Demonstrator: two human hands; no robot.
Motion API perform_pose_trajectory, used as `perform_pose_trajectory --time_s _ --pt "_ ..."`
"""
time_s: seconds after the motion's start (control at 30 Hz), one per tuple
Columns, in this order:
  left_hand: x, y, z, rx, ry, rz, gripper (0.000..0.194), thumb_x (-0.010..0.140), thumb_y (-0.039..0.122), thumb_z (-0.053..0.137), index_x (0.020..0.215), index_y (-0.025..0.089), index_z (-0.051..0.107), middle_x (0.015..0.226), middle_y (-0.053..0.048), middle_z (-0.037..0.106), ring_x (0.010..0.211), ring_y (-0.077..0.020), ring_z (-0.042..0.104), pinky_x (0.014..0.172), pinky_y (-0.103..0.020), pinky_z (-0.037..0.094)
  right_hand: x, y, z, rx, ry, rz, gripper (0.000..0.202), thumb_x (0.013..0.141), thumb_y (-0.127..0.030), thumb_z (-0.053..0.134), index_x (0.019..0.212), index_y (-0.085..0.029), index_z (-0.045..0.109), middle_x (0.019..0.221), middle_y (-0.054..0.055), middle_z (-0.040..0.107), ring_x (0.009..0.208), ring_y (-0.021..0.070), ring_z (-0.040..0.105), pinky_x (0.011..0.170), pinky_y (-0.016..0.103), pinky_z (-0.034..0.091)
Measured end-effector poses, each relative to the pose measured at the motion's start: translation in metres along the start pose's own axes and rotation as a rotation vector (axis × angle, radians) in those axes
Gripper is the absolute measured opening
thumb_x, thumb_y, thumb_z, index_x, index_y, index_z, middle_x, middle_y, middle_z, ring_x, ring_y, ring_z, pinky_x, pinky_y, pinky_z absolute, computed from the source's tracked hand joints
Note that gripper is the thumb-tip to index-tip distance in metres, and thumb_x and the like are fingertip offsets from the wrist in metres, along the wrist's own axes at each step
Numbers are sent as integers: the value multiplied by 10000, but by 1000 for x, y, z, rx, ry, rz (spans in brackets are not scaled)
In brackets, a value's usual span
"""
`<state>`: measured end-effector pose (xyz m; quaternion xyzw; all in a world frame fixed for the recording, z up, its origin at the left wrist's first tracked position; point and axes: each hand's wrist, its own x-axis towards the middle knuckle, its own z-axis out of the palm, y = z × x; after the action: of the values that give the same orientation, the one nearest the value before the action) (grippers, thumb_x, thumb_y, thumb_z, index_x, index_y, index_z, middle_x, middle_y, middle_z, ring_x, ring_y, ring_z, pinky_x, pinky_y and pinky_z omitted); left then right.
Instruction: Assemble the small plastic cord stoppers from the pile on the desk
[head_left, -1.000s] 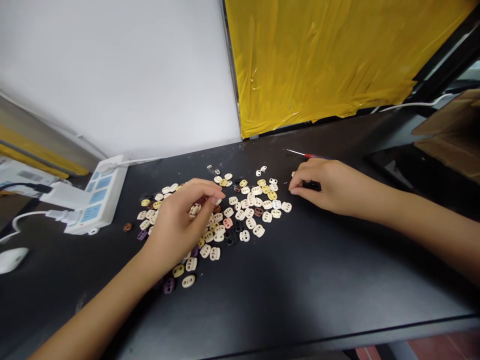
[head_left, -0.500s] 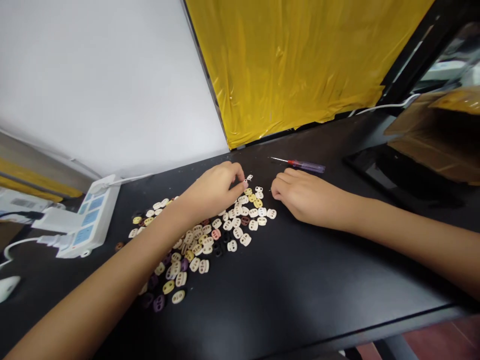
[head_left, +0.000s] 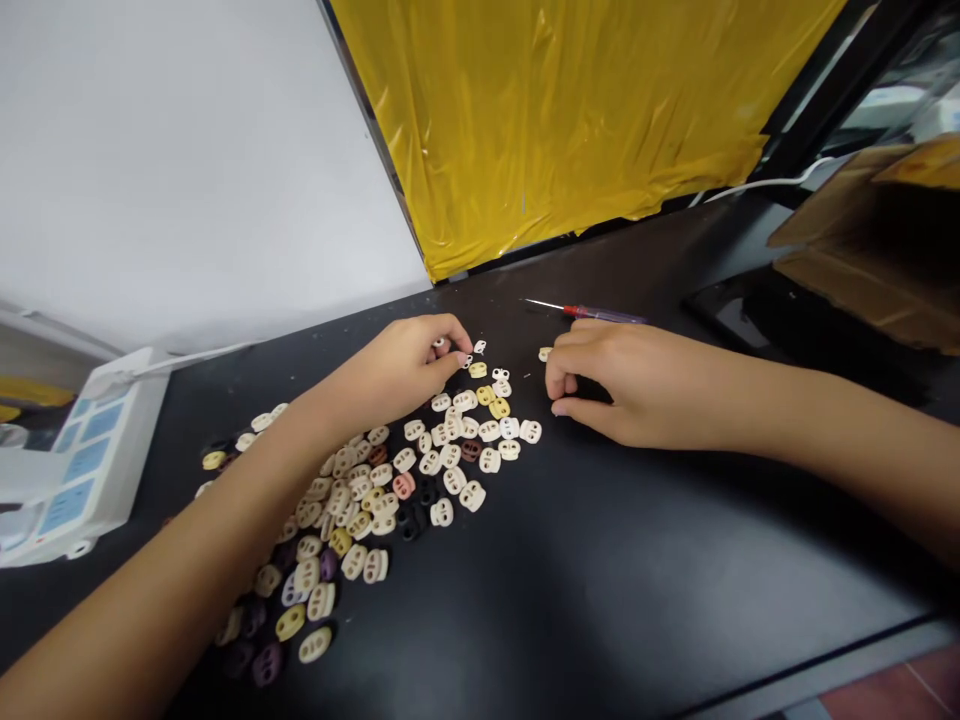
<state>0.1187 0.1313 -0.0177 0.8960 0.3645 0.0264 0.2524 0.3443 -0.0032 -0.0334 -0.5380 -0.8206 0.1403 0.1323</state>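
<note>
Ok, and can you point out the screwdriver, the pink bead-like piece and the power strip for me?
screwdriver (head_left: 571, 311): head view, on the red part by the shaft
pink piece (head_left: 404, 486): head view, middle of its face
power strip (head_left: 133, 440): head view, white casing

Soft light; 1 pale sheen on black tabletop (head_left: 600, 570); edges stretched, slightly blurred.

Small oval two-holed pieces (head_left: 472, 495), mostly cream, some overlapping, scattered on black table (head_left: 570, 560)
</note>
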Motion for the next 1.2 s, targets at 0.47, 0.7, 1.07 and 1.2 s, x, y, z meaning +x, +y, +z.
perform_pose_trajectory --time_s 0.47,0.7,1.07,1.2 --pt "-2 2 4 265 26 22 182 1015 280 531 933 190 667 868 -77 726 738 -230 634 652 -343 412 0 -3 8 -15 21 -51 163 894 -56 636 816 -195 671 858 46 729 873 233 642 781 337 442" --pt "-4 10 1 235 92 55 183 981 245 545 839 197 651 731 -26 662 639 -190 547 621 -334 344 5 -10 14 -165 15 -58 190 970 -108 571 818 -166 669 832 85 710 796 234 610 760 340 420" --pt "-16 26 10 5 -45 321 224 978 255 591 792 201 703 693 28 626 646 -138 542 623 -277 373 8 -6 21 -185 91 -78 177 993 -148 521 916 -137 679 866 124 710 805 253 618 768 354 433" --pt "-18 30 8 -44 -75 345 225 1018 271 572 848 202 701 758 20 658 676 -138 568 639 -264 396 4 -3 9 70 158 -90 175 1035 -191 481 957 -173 636 932 92 713 830 219 625 782 335 445"
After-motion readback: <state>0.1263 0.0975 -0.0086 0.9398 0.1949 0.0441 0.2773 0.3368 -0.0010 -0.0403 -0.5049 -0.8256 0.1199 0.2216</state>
